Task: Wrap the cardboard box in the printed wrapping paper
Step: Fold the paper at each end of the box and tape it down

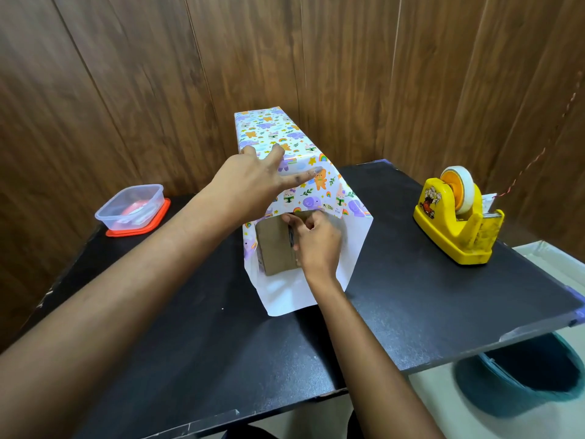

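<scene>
A long cardboard box (274,245) lies on the black table, covered along its length by printed wrapping paper (278,131) with cartoon animals and rainbows. Its near end is bare brown cardboard, framed by loose white paper flaps. My left hand (253,179) lies flat on top of the wrapped box, fingers spread and straight. My right hand (313,239) is at the open near end, its fingers curled and pinching the paper's top edge against the cardboard.
A yellow tape dispenser (456,217) stands at the right on the black table (411,280). A clear plastic container (131,205) on a red lid sits at the back left. A wooden wall rises behind. A dark bin (531,378) is on the floor, lower right.
</scene>
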